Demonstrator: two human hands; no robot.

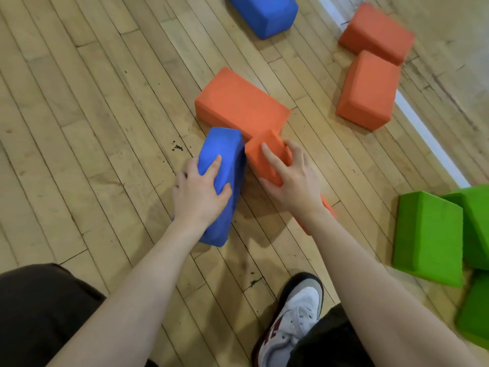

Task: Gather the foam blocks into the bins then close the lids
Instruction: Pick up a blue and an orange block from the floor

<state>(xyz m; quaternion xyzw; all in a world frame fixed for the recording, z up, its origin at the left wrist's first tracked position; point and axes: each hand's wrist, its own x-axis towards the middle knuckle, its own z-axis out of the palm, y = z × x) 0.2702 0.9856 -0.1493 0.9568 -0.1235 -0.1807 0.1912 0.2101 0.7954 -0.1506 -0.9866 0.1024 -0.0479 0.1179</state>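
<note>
A person crouches over a wooden floor (92,115), gathering foam blocks. The left hand (201,192) grips a blue block (225,152) standing on its long edge; the right hand (293,181) grips a smaller orange block (264,154) beside it, thumb and fingers curled around it. The two blocks nearly touch, just in front of a larger orange block (238,102). Another blue block (264,14), two orange blocks (370,86) and several green blocks (428,234) lie scattered farther off and to the right. No bin or lid is in view. The pick-up step appears under way; next, both blocks likely need lifting and carrying to a bin, with many still to collect.
</note>
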